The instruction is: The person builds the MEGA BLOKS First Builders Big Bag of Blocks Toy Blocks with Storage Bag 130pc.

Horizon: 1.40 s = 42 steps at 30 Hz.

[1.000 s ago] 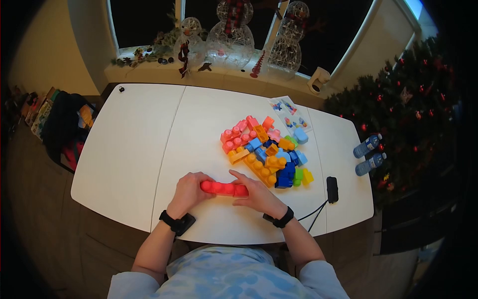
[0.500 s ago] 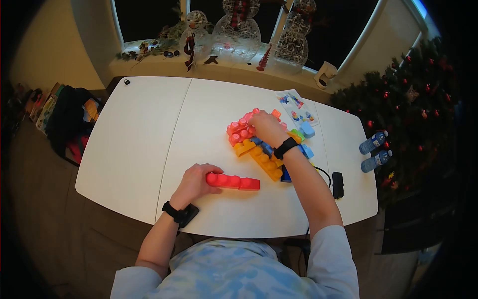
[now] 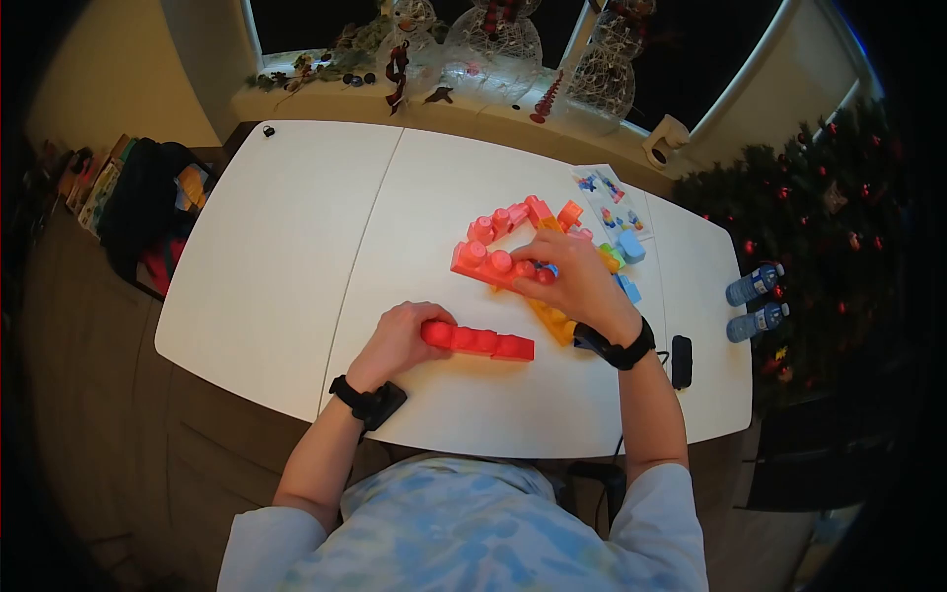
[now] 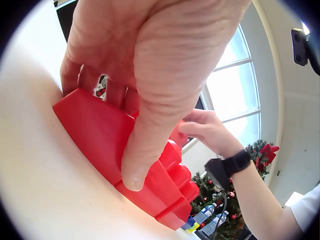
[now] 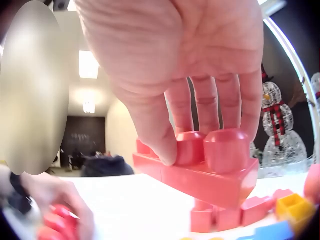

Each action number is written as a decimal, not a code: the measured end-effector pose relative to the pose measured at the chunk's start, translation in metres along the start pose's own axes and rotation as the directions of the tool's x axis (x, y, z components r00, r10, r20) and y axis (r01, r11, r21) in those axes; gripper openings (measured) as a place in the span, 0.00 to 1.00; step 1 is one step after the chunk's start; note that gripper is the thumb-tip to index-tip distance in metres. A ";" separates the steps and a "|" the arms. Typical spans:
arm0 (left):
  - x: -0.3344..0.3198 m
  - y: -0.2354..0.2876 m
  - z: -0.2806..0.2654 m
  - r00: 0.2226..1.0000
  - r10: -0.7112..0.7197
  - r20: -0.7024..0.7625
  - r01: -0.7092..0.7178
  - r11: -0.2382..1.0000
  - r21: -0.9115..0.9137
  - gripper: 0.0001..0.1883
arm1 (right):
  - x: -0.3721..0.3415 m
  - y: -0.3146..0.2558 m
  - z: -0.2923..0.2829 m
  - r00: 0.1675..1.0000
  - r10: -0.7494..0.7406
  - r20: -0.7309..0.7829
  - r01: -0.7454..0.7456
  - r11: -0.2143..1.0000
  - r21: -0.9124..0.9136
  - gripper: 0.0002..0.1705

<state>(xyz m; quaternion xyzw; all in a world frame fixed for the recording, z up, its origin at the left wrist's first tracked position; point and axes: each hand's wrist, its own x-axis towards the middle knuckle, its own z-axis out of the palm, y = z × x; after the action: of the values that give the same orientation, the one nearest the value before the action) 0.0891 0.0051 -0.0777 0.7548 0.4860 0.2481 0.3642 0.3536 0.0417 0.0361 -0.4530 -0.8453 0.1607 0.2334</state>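
Observation:
A row of red toy building blocks (image 3: 483, 343) lies on the white table, studs away from the body. My left hand (image 3: 400, 340) grips its left end; in the left wrist view the thumb (image 4: 136, 172) presses along the near side. Over the left part of the block pile, my right hand (image 3: 582, 281) pinches a long pinkish-red studded block (image 3: 483, 268). In the right wrist view that block (image 5: 200, 180) is held by its studs, thumb on the near side and fingers behind. Other pink blocks (image 3: 498, 223) lie just beyond it.
Beneath the right hand, the pile includes yellow blocks (image 3: 552, 321) and light blue blocks (image 3: 629, 247). A picture sheet (image 3: 617, 202) lies behind it. Two water bottles (image 3: 755, 284) and a black device (image 3: 682, 361) with a cable are at the right.
My right hand let go of the red row, reached into the pile and has lifted a pinkish-red block back toward me. The left hand stays on the row throughout.

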 end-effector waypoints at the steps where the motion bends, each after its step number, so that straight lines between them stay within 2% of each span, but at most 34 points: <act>1: -0.001 0.001 0.000 1.000 -0.003 -0.004 0.003 1.000 -0.014 0.20 | -0.013 -0.010 0.004 0.998 0.005 0.063 -0.011 0.995 0.102 0.14; 2: -0.001 0.001 0.001 1.000 -0.004 -0.006 0.004 1.000 -0.028 0.20 | -0.023 -0.014 0.015 0.997 -0.030 0.065 0.022 0.991 0.129 0.13; 4: 0.000 -0.002 0.003 1.000 0.010 -0.027 -0.010 1.000 0.010 0.21 | -0.040 -0.019 0.033 0.995 -0.002 0.104 0.000 1.000 0.020 0.13; 8: 0.000 -0.002 0.008 0.997 0.020 -0.070 -0.015 0.997 0.074 0.22 | -0.048 -0.025 0.044 0.994 -0.007 0.110 0.002 0.999 0.050 0.11; 13: -0.001 -0.001 0.009 0.999 -0.023 -0.041 0.025 0.998 0.056 0.22 | -0.049 -0.026 0.058 0.984 -0.018 0.178 0.025 0.999 -0.039 0.09; 19: -0.002 0.003 0.008 0.999 -0.034 -0.025 0.036 0.997 0.075 0.21 | -0.054 -0.028 0.070 0.991 -0.001 0.137 0.016 0.994 -0.105 0.07; 24: 0.000 0.008 0.011 1.000 -0.031 -0.004 0.031 0.997 0.075 0.21 | -0.060 -0.025 0.077 0.994 0.004 0.107 0.009 0.993 -0.120 0.09; 26: 0.000 0.013 0.015 0.998 0.009 -0.060 -0.003 0.996 0.093 0.19 | -0.063 -0.023 0.082 0.995 0.012 0.100 0.002 0.990 -0.139 0.10; 29: -0.001 0.021 0.011 0.998 -0.016 -0.054 0.020 0.997 0.072 0.19 | -0.067 -0.021 0.081 0.998 -0.014 0.054 0.022 0.990 -0.137 0.13; 31: -0.001 0.021 0.012 0.998 -0.023 -0.053 0.028 0.996 0.090 0.19 | -0.069 -0.022 0.074 0.997 0.000 0.079 -0.001 1.000 0.011 0.15; 32: -0.001 0.021 0.011 0.998 -0.037 -0.058 0.043 0.993 0.107 0.19 | -0.071 -0.022 0.070 0.997 0.001 0.075 -0.002 1.000 0.009 0.15; 34: -0.001 0.019 0.011 0.998 -0.036 -0.049 0.042 0.993 0.111 0.19 | -0.079 -0.016 0.059 0.996 0.080 -0.036 -0.075 0.988 0.135 0.17; 35: -0.002 0.018 0.011 0.998 -0.040 -0.038 0.045 0.992 0.114 0.20 | -0.082 -0.010 0.055 0.996 0.080 -0.033 -0.074 0.988 0.136 0.17; 37: -0.003 0.018 0.010 0.999 -0.036 -0.036 0.040 0.993 0.112 0.20 | -0.089 0.007 0.048 0.940 0.238 -0.243 -0.259 0.964 -0.057 0.16; 38: -0.003 0.019 0.009 0.999 -0.026 -0.034 0.029 0.993 0.110 0.20 | -0.093 0.013 0.046 0.941 0.240 -0.240 -0.259 0.965 -0.051 0.16; 40: -0.003 0.018 0.010 0.999 -0.036 -0.031 0.039 0.994 0.107 0.20 | -0.100 0.024 0.044 0.891 0.369 -0.264 -0.431 0.871 -0.237 0.16; 42: -0.002 0.018 0.010 0.999 -0.043 -0.028 0.046 0.994 0.101 0.20 | -0.105 0.031 0.054 0.893 0.369 -0.258 -0.433 0.858 -0.276 0.16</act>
<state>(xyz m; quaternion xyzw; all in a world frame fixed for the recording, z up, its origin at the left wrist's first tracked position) 0.1051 -0.0047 -0.0691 0.7580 0.5194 0.2245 0.3244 0.3961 -0.0336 -0.0503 -0.6655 -0.7193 0.0187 0.1984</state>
